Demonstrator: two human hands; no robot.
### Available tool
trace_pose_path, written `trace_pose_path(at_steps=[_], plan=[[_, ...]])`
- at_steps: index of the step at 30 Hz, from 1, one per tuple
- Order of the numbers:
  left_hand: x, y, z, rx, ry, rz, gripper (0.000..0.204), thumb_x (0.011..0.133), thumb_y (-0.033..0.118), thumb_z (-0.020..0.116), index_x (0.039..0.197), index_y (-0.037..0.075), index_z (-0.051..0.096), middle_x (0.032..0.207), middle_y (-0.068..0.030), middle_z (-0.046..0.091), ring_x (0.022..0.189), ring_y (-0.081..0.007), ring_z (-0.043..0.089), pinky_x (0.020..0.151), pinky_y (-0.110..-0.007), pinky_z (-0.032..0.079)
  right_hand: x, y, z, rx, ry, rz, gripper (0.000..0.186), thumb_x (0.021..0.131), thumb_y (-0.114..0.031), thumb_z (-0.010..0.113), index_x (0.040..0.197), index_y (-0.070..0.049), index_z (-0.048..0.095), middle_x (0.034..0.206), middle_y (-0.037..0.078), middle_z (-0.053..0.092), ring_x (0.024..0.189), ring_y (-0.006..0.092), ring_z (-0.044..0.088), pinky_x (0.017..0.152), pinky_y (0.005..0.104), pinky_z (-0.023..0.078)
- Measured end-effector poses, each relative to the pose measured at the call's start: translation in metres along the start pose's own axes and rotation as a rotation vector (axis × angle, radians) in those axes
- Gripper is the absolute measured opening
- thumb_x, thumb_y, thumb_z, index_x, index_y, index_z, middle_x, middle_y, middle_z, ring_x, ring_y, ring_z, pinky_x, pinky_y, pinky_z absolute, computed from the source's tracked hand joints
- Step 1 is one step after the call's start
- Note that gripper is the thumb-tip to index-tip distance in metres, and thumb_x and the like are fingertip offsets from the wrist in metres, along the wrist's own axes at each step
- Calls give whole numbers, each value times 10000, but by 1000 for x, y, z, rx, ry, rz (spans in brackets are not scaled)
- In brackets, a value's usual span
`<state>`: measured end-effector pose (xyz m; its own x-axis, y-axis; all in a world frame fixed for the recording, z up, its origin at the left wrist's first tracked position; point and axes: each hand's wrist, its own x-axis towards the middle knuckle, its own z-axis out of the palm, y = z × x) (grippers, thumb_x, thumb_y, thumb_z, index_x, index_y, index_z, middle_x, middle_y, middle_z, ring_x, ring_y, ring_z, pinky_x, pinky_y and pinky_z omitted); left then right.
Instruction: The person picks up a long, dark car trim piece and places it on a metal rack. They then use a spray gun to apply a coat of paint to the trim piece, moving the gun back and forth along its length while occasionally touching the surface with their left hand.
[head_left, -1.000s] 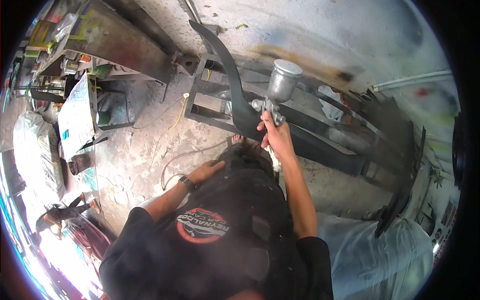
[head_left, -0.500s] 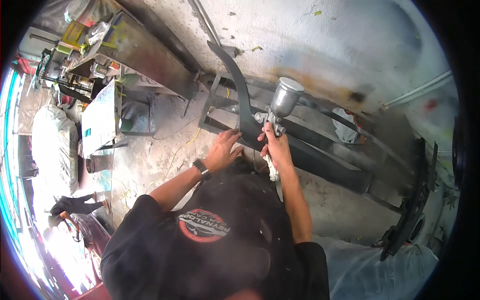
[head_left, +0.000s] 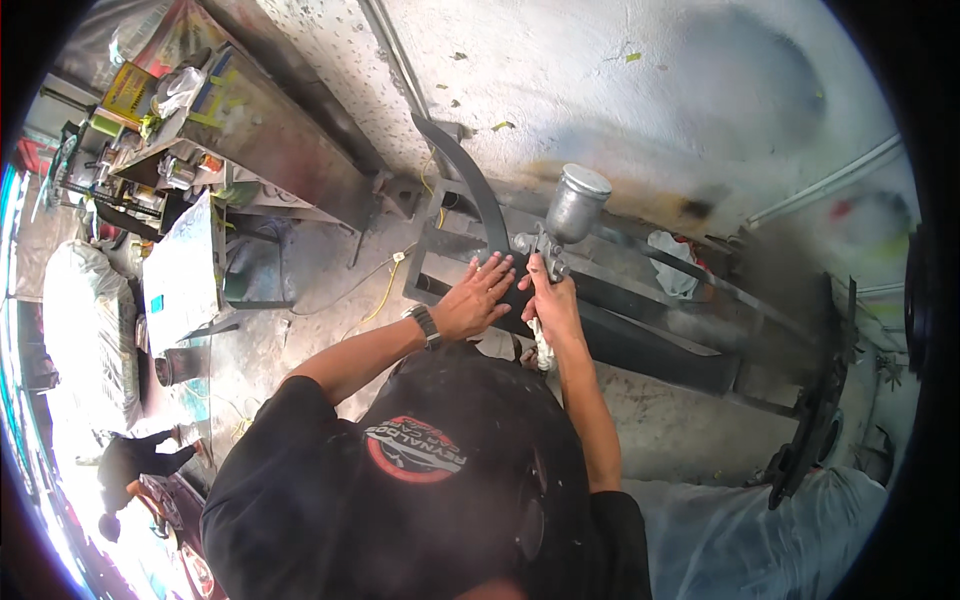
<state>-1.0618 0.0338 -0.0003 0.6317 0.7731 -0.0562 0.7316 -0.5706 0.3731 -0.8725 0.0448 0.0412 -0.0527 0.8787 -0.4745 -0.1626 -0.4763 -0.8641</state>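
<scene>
- loose black fabric short-sleeved T-shirt [head_left: 440, 540]
- round red, white and black printed emblem [head_left: 415, 452] on chest, lettering across it
- wide black sleeves [head_left: 280, 430]; forearms [head_left: 352, 366] bare
- dark wristwatch with segmented band [head_left: 424, 328], left wrist
- faint oval marks [head_left: 531, 530], shirt's right side, unclear

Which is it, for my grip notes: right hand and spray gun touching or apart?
Touching: the head view shows the right hand gripping the spray gun below its cup.
</scene>
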Motion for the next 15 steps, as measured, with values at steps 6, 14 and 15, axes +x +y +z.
trace_pose_path(at_steps=[6,14,15], plan=[[24,-65,5,-16,44,264,731,963,431,588,1522,16,369,1589,-197,330,1521,-376,227,1237,-589,158,11,-14,54,3,128,26,485,1009,-483,604,1122,-12,631,842,63,610,428,124,510,376,278,401],[50,-129,10,-34,170,547,621,962,530,560,1347,41,552,1259,-119,573,1301,-312,472,1217,-618,156,17,-12,114,0,362,33,424,1024,-443,593,1075,-24,639,832,76,612,448,131,498,384,272,417],[51,-134,8,-26,174,569,616,963,533,559,1339,44,557,1244,-116,576,1287,-305,481,1216,-624,152,19,-14,119,-4,375,35,422,1025,-441,591,1075,-24,637,831,77,613,455,131,501,387,271,420]])
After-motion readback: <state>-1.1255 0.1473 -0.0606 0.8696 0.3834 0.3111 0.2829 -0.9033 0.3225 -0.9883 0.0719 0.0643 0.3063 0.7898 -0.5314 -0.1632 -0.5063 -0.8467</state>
